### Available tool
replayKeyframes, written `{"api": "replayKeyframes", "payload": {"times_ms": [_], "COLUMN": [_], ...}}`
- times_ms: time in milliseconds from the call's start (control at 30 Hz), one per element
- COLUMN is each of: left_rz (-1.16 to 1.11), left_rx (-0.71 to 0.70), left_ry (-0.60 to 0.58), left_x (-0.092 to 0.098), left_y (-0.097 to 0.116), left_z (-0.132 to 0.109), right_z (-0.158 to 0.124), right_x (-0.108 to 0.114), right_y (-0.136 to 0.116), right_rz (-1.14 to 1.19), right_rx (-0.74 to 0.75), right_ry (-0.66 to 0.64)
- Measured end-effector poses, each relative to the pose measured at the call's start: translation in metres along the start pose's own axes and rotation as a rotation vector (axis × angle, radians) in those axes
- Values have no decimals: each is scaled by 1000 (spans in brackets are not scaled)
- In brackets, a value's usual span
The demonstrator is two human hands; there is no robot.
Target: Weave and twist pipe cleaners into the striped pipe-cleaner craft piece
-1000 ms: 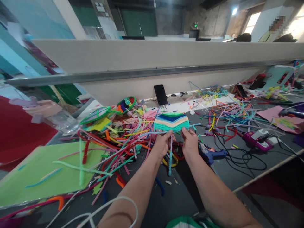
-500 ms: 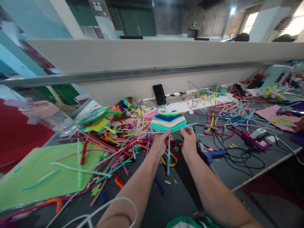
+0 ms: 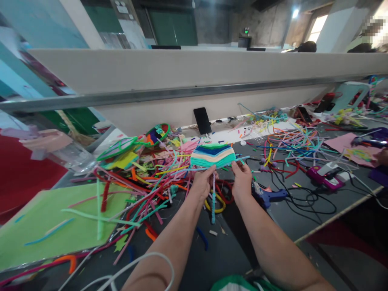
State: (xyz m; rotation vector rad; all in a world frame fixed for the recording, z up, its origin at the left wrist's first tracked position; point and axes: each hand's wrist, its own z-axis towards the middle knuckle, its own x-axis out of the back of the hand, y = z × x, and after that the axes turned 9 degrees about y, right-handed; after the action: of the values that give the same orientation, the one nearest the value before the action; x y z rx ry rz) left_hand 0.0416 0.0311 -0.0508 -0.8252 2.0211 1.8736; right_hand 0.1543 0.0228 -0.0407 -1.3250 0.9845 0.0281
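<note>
A striped panel of pipe cleaners, in green, blue, cream and turquoise bands, is held up over the table in front of me. My left hand is closed on its lower edge, with the thumb on the near side. At the panel's lower right corner my right hand pinches a light blue pipe cleaner that runs along the edge and sticks out to the right. Below the panel hangs a twisted lilac and turquoise strand; its upper end is hidden by my left hand.
Loose pipe cleaners are heaped to the left, beside a green sheet. A blue glue gun lies right of my right hand, near black cables and a purple power strip. A phone leans against the white partition.
The whole view has shifted slightly. My right fingertips have drawn a little away from the panel's corner along the light blue pipe cleaner; my left hand keeps its hold.
</note>
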Motion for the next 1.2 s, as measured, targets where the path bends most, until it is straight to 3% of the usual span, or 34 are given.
{"api": "replayKeyframes", "payload": {"times_ms": [233,667,1200], "left_rz": [-2,0,23], "left_rx": [13,38,38], "left_ry": [2,3,-34], "left_x": [1,-4,2], "left_y": [-1,-3,-1], "left_z": [1,-5,-1], "right_z": [1,7,7], "right_x": [0,1,0], "right_y": [-1,0,-2], "right_rz": [12,3,96], "right_rx": [61,102,-9], "right_ry": [-42,47,22]}}
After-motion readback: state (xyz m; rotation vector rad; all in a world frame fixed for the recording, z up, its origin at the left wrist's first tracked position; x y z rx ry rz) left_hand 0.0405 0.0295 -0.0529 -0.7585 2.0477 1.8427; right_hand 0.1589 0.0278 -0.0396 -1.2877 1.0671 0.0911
